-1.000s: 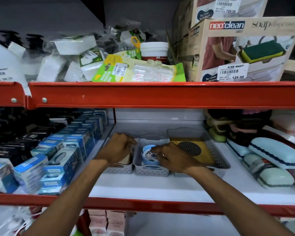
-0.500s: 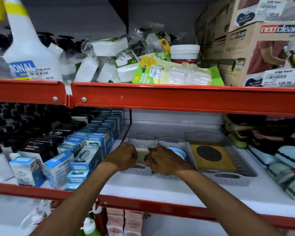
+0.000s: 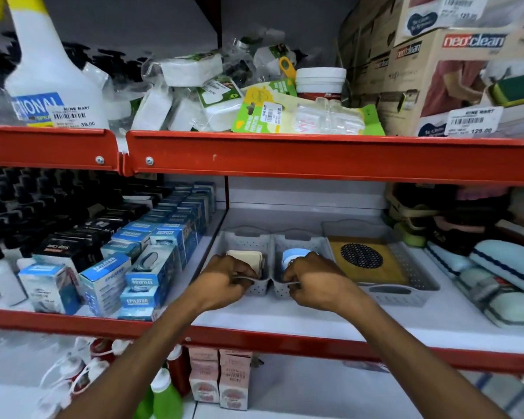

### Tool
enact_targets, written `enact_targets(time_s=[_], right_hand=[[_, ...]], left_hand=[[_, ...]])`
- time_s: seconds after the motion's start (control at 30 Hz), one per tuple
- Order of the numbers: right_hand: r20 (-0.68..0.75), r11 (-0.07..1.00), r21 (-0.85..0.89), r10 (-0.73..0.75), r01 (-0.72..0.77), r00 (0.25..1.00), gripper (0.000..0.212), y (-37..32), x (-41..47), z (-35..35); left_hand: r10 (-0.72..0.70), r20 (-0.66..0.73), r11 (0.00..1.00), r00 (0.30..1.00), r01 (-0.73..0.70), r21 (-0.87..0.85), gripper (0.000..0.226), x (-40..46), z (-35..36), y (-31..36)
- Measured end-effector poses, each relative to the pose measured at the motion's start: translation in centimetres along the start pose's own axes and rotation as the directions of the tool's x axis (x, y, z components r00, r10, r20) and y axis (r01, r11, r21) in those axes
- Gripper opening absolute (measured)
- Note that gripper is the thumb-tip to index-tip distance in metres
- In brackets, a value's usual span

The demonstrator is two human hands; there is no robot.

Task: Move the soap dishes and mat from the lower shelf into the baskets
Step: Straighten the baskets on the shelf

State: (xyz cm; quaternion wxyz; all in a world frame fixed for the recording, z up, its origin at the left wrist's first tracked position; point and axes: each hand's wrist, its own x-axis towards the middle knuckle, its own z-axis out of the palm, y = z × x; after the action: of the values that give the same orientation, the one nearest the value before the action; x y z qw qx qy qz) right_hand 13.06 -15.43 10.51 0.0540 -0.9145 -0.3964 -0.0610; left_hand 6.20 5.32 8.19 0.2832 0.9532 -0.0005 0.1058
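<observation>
- Both hands are gripping basket rims: the left hand [image 3: 224, 282] is pinching the near rim of the small grey perforated plastic basket [image 3: 245, 241], and the right hand [image 3: 310, 281] is closing its fingers on the near rim of the matching grey perforated basket [image 3: 303, 244] just beside it.
- Just beyond the left hand's knuckles, the cream square soap dish [image 3: 246, 259] is sitting tilted inside its basket, leaning on the wall rather than lying flat.
- Just past the right hand's fingers, the round blue soap dish [image 3: 294, 256] is resting in the second basket, partly hidden by the hand.
- To the right of the right hand, the yellow mat with a black perforated disc [image 3: 366, 263] is lying flat in the larger grey perforated tray [image 3: 406, 293].
- Judging from this, all three items are already in baskets, so the hands seem to be straightening or sliding them.
- Risk: pulling by thin rims could be tipping a light basket, and the leaning cream dish could be sliding out.
- Risk: uneven pulls could be jamming the two touching baskets together, or nudging the tray.
- Risk: the left forearm is passing near the stacked blue and white cardboard boxes [image 3: 103, 285], which a wide elbow could topple.
- Everything is resting on a smooth white shelf board with a red metal front edge [image 3: 285, 338], in a crowded shop aisle with stocked shelves above and below.
</observation>
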Motion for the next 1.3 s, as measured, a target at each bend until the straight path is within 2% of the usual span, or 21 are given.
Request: enact_targets(time_s=[0.23,0.37,0.6,0.7,0.77,0.87,0.97,1.07,1.2,1.3], right_hand=[[0.012,0.997,0.023,-0.069,0.069,0.998,0.023,-0.9,-2.1,0.0],[0.033,0.985,0.128,-0.12,0.115,0.992,0.03,-1.8,-4.9,-0.8],[0.031,0.974,0.195,-0.127,0.118,0.991,0.029,-2.1,-6.1,-1.1],[0.02,0.952,0.297,-0.076,0.066,0.997,0.028,-1.6,-6.8,-1.5],[-0.091,0.948,0.317,0.058,-0.026,0.994,0.03,-0.5,-7.0,-2.0],[-0.174,0.946,0.225,0.276,-0.235,0.945,0.022,2.5,-7.3,-2.5],[-0.096,0.938,-0.005,0.344,-0.346,0.934,0.022,5.1,-7.6,-2.0],[-0.019,0.934,-0.041,0.356,-0.356,0.934,0.034,6.2,-7.6,-1.3],[-0.044,0.943,-0.049,0.326,-0.328,0.944,0.032,6.7,-7.8,-1.0],[-0.051,0.952,-0.043,0.302,-0.304,0.952,0.025,6.6,-8.8,-1.1]], left_hand=[[0.015,-0.05,0.999,0.999,-0.017,-0.049,0.025,-3.0,0.4,0.2],[0.014,-0.049,0.997,0.999,-0.018,-0.077,0.022,-5.3,0.9,1.0],[0.007,-0.025,0.999,1.0,-0.008,-0.037,0.018,-5.9,1.1,1.4],[-0.007,-0.011,0.999,1.0,0.007,-0.049,0.019,-5.8,0.9,1.6],[-0.004,-0.005,0.999,1.0,0.004,-0.048,0.021,-5.8,0.8,1.8],[-0.001,-0.013,0.999,1.0,0.001,-0.051,0.024,-5.8,0.8,2.4],[-0.023,-0.026,0.998,0.999,0.021,-0.064,0.027,-5.7,0.9,2.7],[-0.016,-0.03,0.998,0.999,0.014,-0.057,0.033,-5.6,1.1,2.9],[-0.016,-0.037,0.998,0.999,0.014,-0.065,0.035,-5.6,1.1,2.9],[-0.016,-0.04,0.998,0.999,0.014,-0.06,0.046,-5.6,1.2,3.0]])
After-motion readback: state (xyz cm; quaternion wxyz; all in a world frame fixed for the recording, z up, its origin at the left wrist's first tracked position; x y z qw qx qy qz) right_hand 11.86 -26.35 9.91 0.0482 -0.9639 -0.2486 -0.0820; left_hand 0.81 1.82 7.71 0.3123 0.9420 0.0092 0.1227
